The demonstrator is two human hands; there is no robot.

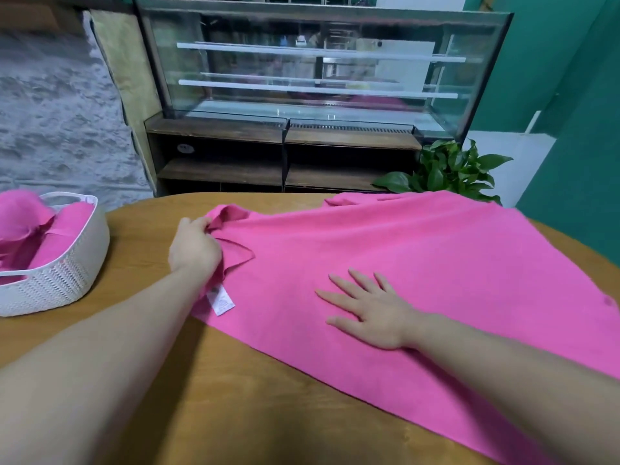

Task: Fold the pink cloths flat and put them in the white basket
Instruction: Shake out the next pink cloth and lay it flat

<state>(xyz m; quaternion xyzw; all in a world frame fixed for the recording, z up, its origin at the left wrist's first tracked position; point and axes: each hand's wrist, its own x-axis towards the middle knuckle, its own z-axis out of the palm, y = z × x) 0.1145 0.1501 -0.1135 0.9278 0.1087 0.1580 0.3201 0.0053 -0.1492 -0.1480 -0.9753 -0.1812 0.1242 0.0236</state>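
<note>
A large pink cloth (419,273) lies spread over the right half of the wooden table (144,347), with a white label at its near left corner. My left hand (194,250) grips the bunched left edge of this cloth. My right hand (369,310) presses flat on the cloth's middle, fingers straight and spread. At the left stands the white basket (67,280), holding more pink cloths (33,229) that look loosely piled.
Behind the table stands a glass display case (318,68) on dark wooden shelves. A green potted plant (449,172) sits just past the table's far right edge. A green wall rises at the right.
</note>
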